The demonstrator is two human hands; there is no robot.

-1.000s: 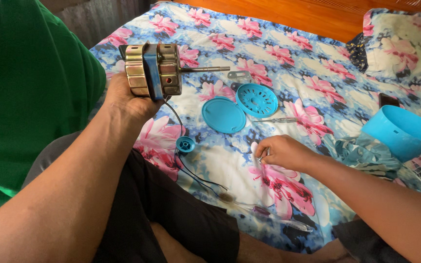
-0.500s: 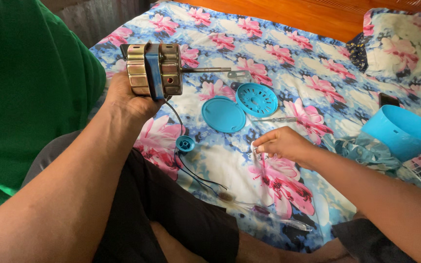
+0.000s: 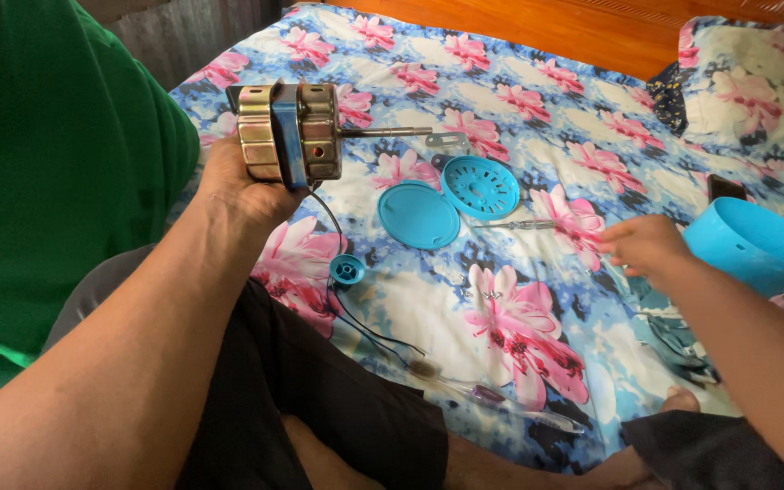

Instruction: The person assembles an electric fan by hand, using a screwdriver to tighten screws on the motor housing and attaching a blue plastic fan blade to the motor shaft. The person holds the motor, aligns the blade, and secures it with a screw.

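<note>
One brass-coloured fan motor (image 3: 288,134), its steel shaft (image 3: 383,132) pointing right, sits raised above the floral bedsheet (image 3: 519,109) in the left hand (image 3: 238,186), whose fingers wrap the casing from below while black wires (image 3: 356,318) trail down past a small blue knob (image 3: 347,269). The right hand (image 3: 643,245) hangs loosely curled and seemingly empty near the blue tub (image 3: 755,245), well clear of the two tiny screws (image 3: 487,294), the screwdriver (image 3: 514,224) and two round blue covers (image 3: 451,201). Keeping the motor level and the grip on the casing rather than the shaft looks wise, with slack left in those wires.
</note>
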